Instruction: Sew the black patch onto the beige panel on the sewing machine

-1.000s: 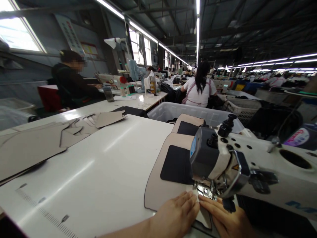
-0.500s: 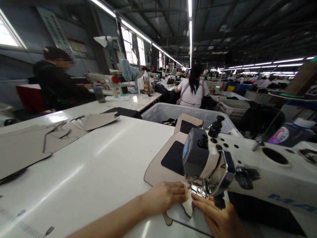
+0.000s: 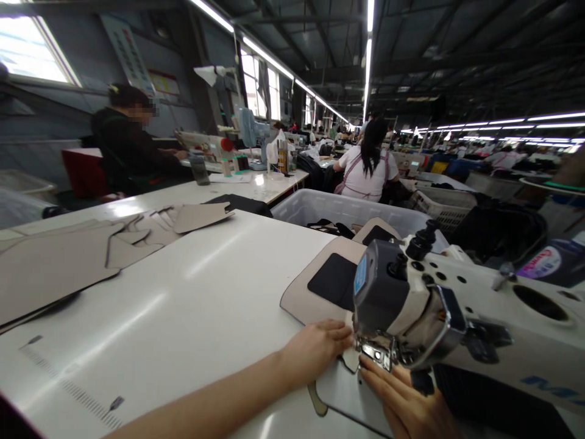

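Note:
A beige piece with a black patch (image 3: 304, 292) lies under the head of a white sewing machine (image 3: 388, 292). My left hand (image 3: 315, 347) rests palm down on its near end, left of the metal presser foot (image 3: 377, 353), with the fingers close together and pointing right. Beside the foot on the right, my right hand (image 3: 406, 396) lies flat with its fingers extended, partly behind the machine head. The narrow tip of the beige piece shows between the hands. Neither hand is wrapped round anything.
Stacked beige pieces (image 3: 59, 262) lie on the white table (image 3: 210, 305) at the left. Behind the machine stands a translucent bin (image 3: 347, 204) with dark pieces. Two people sit further back, one left (image 3: 123, 140), one ahead (image 3: 368, 164). A purple-labelled bottle (image 3: 548, 262) is at the right.
The beige piece has moved further away under the foot, and less of its tip shows between my hands. The whole view has shifted, so the machine appears further right.

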A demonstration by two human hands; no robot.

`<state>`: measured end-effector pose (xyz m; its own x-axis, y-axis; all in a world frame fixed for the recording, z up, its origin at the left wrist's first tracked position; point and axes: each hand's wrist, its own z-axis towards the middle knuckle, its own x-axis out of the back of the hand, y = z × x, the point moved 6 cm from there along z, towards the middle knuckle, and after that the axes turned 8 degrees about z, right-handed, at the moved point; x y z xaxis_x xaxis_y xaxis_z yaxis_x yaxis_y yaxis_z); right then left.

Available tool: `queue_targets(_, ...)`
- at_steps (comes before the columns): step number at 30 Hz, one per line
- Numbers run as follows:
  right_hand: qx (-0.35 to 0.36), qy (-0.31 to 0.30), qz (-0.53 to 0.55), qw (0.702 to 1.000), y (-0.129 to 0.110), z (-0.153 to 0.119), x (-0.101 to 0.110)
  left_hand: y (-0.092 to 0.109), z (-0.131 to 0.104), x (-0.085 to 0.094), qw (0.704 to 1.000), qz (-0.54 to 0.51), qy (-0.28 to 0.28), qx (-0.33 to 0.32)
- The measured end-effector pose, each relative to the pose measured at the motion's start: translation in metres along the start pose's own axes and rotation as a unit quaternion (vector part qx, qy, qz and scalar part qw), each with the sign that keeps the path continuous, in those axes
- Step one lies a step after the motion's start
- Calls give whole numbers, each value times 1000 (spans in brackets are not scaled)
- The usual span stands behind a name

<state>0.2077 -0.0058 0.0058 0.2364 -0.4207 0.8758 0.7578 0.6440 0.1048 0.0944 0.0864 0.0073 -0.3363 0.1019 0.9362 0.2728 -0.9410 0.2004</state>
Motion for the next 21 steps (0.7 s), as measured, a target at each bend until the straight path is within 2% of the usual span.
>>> queue_targets(3, 13, 9, -10, 1000, -3, 1, 2, 6, -5, -7, 997, 66, 0, 44)
queue_targets(6, -3, 9, 2, 1000, -3, 2, 4, 8, -7, -12, 994, 91, -18, 51)
queue_targets(12, -25, 17, 13, 999, -2, 3, 6, -1, -3, -11, 995, 73, -41, 60)
queue_targets(17, -28, 8, 20, 999, -1, 1, 3, -3, 3, -3, 996, 47, -32, 72)
queue_targets(21, -22, 9, 26, 999, 2, 0, 0, -3, 3, -5, 996, 49, -26, 68)
